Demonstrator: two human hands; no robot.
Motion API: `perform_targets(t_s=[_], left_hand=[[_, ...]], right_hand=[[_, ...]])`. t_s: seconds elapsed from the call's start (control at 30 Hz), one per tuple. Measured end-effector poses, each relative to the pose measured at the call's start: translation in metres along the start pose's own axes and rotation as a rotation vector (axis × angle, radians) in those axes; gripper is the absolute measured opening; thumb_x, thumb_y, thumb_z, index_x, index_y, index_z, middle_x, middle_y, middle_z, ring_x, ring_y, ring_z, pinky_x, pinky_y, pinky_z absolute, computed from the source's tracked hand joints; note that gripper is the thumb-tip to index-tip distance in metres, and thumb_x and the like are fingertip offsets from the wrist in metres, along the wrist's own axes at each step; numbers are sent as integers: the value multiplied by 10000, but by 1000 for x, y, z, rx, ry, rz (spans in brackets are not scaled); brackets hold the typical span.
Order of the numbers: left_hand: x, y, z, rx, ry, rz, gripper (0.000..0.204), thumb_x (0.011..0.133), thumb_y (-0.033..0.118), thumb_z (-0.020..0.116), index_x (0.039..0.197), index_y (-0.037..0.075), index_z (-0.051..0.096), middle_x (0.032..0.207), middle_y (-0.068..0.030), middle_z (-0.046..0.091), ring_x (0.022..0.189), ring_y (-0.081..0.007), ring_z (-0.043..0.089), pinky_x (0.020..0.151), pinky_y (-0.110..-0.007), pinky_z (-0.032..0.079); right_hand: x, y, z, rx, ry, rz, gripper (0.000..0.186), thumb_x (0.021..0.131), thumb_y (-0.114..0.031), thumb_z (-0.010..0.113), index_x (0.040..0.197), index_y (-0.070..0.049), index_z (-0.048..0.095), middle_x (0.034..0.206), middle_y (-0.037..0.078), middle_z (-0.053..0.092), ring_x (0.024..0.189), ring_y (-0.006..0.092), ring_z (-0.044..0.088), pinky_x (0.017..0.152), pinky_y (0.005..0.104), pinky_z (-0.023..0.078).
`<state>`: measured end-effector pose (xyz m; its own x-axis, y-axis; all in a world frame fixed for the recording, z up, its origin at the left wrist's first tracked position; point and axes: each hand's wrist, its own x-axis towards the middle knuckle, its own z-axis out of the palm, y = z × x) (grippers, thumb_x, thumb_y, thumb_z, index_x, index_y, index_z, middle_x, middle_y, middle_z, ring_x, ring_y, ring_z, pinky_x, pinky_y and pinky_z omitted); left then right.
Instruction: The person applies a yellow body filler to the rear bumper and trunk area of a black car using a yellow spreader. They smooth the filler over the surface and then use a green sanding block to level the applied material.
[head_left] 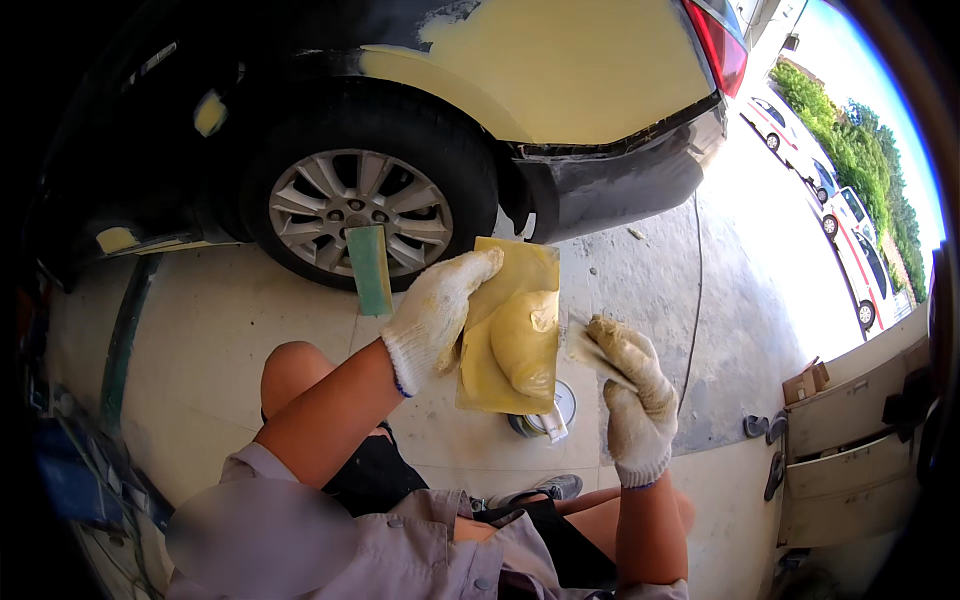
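Note:
My left hand (pixel 435 315), in a stained white knit glove, grips a flat yellow board (pixel 485 385) by its left side. A thick mound of pale yellow putty (pixel 530 340) sits on the board. My right hand (pixel 640 405), gloved and smeared with putty, is closed on a flat putty spreader (pixel 595 355), held just right of the board. A can (pixel 565 400) with a pale strip lying on it stands on the floor below the board, partly hidden by it. A green rectangular block (pixel 370 270) rests against the car's wheel (pixel 320 210).
A black car with yellow filler patches (pixel 580 60) fills the top. A hose (pixel 695 300) crosses the floor. At right are sandals (pixel 757 425), a cabinet (pixel 840 460) and a cardboard box (pixel 803 383). Blue items (pixel 60 470) lie at left. Parked white vehicles (pixel 855 260) show outside.

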<state>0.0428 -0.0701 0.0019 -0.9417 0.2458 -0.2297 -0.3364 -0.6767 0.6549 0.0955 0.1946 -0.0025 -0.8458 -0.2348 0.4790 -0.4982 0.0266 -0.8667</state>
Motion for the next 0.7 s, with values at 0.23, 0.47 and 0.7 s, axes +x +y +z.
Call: perform_targets(t_s=[0.23, 0.47, 0.7], left_hand=[[-3, 7, -10, 143, 64, -7, 387, 1168, 263, 529, 1386, -37, 640, 1300, -188, 758, 1114, -284, 790, 962, -437, 666], [-2, 10, -15, 230, 66, 21, 368, 1154, 267, 581, 1356, -29, 664, 1277, -178, 762, 1081, -260, 789, 910, -415, 667], [18, 9, -27, 255, 28, 57, 371, 1151, 256, 579, 1355, -42, 665, 1292, -184, 758, 1083, -266, 786, 923, -420, 666]], right_hand=[[7, -8, -7, -639, -159, -363, 450, 760, -109, 947, 1193, -202, 862, 1272, 134, 713, 1265, 431, 673, 1055, 494, 573], [5, -17, 3, -552, -262, -280, 420, 821, -49, 880, 1224, -167, 860, 1290, 132, 707, 1267, 400, 668, 1082, 488, 566], [6, -20, 7, -653, -345, -277, 415, 871, -23, 821, 1266, -147, 848, 1300, 142, 699, 1285, 391, 655, 1120, 468, 536]])
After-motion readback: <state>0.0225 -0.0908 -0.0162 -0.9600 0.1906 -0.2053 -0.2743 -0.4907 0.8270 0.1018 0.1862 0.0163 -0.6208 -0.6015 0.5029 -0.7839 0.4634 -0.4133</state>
